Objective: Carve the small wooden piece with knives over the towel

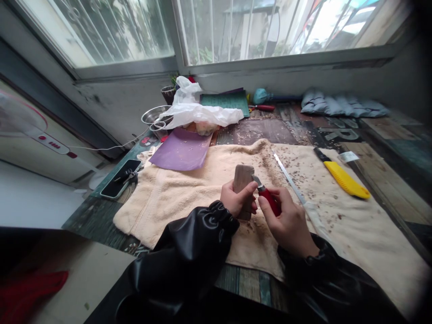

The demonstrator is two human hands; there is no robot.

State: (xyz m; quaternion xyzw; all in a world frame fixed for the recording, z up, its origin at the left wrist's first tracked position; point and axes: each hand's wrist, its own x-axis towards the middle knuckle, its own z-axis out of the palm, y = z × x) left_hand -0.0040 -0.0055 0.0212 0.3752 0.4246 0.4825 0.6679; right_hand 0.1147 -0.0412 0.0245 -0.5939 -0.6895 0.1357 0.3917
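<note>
My left hand is closed around a small block of wood, held upright over a cream towel. In my right hand is a red-handled carving knife, its short metal blade against the block's right edge near the top. The fingers of both hands almost meet there. Wood shavings lie scattered on the towel beneath and to the right. A thin saw blade with a wrapped end rests on the towel beyond my right hand.
A yellow-handled cutter lies at the right. Purple sandpaper and a white plastic bag are at the back left. A phone with keys on it sits near the table's left edge. A grey-blue padded bundle lies by the window.
</note>
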